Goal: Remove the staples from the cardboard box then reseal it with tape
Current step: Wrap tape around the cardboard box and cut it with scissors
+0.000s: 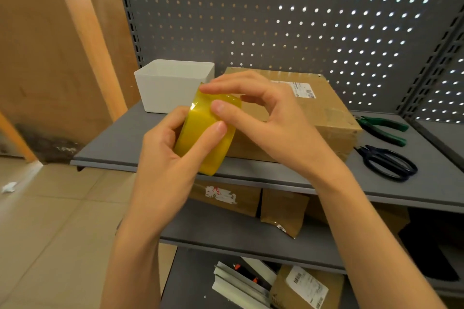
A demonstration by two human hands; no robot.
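Note:
A yellow tape roll (200, 133) is held up in front of the shelf. My left hand (165, 155) grips it from the left and below. My right hand (261, 118) has its thumb and fingertips on the roll's top and front face, fingers curled over it. Behind the hands, a closed cardboard box (324, 118) with a white shipping label lies flat on the grey shelf (120, 143). Its left part is hidden by my hands and the roll.
A white plastic bin (165, 88) stands at the shelf's back left. Green-handled pliers (384, 128) and dark scissors (389, 163) lie right of the box. A grey pegboard (276, 20) backs the shelf. Lower shelves hold more cardboard parcels (283, 211).

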